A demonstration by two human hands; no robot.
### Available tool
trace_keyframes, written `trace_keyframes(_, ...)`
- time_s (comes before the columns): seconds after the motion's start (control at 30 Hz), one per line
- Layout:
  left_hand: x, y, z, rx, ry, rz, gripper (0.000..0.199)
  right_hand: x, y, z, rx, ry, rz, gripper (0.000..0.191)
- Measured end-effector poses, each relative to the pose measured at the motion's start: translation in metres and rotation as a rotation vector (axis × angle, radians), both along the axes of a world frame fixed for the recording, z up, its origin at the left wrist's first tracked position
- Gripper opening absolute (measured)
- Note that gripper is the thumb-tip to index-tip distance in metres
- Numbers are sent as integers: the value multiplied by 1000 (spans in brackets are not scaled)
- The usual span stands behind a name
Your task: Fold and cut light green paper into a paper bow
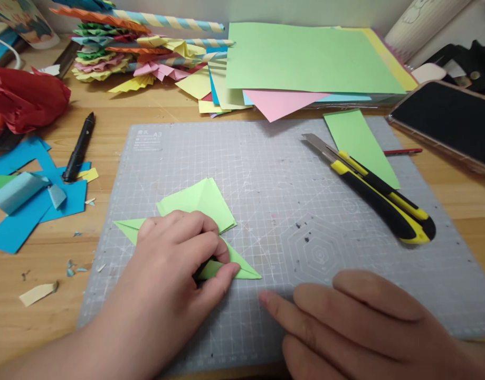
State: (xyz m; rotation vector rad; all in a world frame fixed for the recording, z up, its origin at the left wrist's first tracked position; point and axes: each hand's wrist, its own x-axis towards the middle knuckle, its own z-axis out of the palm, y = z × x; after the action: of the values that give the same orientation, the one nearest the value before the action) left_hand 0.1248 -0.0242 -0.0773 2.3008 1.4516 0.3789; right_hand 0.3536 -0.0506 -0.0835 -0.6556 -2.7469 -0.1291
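A light green folded paper [208,203] lies on the grey cutting mat [266,174], a diamond-shaped part at its back and narrow points sticking out left and right. My left hand [174,264] is closed over it, with the thumb and fingers gripping its front right part. The palm and fingers hide much of the middle folds. To the right, just beyond the paper's right point, is my right hand [357,327]. Its fingers are stretched out and hold nothing; the index fingertip is close to the point but apart from it.
A yellow-black utility knife [369,190], blade out, lies on the mat over a green strip [357,132]. Behind are coloured sheets [313,58] and folded paper with striped sticks [179,24]. A phone [452,121] is at right; a black pen [79,148] and blue scraps [20,227] are at left.
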Motion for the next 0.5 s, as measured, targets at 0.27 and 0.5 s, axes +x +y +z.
trace_keyframes(0.27,0,0,0,-13,-1,5,11,-8,4,8,-56,6,-56,26)
trace_keyframes(0.5,0,1,0,-22,-9,5,10,-10,3,13,-86,-22,-106,39)
